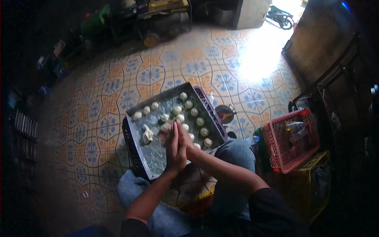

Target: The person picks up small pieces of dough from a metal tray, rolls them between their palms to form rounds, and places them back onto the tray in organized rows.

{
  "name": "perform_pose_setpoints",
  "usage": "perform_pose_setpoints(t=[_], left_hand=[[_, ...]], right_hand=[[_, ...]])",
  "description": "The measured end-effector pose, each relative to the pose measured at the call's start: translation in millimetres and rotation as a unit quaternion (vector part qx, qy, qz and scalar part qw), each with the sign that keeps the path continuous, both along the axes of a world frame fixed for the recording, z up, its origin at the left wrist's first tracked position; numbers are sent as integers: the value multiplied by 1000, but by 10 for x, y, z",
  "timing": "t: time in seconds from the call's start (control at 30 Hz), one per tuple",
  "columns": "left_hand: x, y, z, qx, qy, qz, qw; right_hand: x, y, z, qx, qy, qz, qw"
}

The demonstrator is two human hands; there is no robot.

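Note:
My left hand (pixel 173 156) and my right hand (pixel 184 141) are pressed palm to palm above a metal tray (pixel 152 157). Their fingers point away from me, and the left fingers are partly smeared by motion. Whatever may lie between the palms is hidden. Pale round dough balls stand in the tray, several in a row along its right side, such as one dough ball (pixel 200 121), and a few at the far left, among them another dough ball (pixel 137 115). Left of my hands lies an irregular lump of dough (pixel 147 134). The tray's bottom looks wet or greasy.
The tray rests on a dark purple crate (pixel 208 103) between my knees. A round pan or bowl (pixel 225 114) sits beyond its right edge. At the right, a red plastic basket (pixel 276 152) holds a clear container, above a yellow crate (pixel 316 193). Patterned tiles (pixel 150 75) cover the floor.

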State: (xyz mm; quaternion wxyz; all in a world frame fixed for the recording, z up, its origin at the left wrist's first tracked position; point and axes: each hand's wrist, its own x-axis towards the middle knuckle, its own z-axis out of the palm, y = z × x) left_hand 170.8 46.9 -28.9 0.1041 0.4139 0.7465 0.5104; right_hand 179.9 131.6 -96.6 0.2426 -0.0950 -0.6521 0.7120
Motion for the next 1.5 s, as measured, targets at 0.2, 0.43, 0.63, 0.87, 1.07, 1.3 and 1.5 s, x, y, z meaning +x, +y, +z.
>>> perform_pose_setpoints(t=[0.2, 0.43, 0.63, 0.87, 1.07, 1.3, 1.5], left_hand=[[-369, 13, 383, 333, -624, 24, 707], [-145, -264, -480, 255, -627, -138, 723], [625, -794, -644, 304, -715, -130, 616], [1027, -1385, -1012, -26, -510, 100, 854], [464, -1495, -1365, -66, -317, 80, 943], [201, -1775, -1430, -372, -250, -31, 894], [-53, -1872, -1987, -402, -201, 77, 890]], right_hand=[[110, 40, 747, 270, 122, -41, 954], [400, -187, 766, 412, 127, 58, 900], [663, -370, 571, 429, 17, 206, 879], [924, -776, 341, 510, -152, 323, 783], [925, -508, 382, 476, -257, 133, 830], [1354, 707, -479, 568, -553, 86, 603], [1663, 690, -1124, 614, -488, 9, 620]])
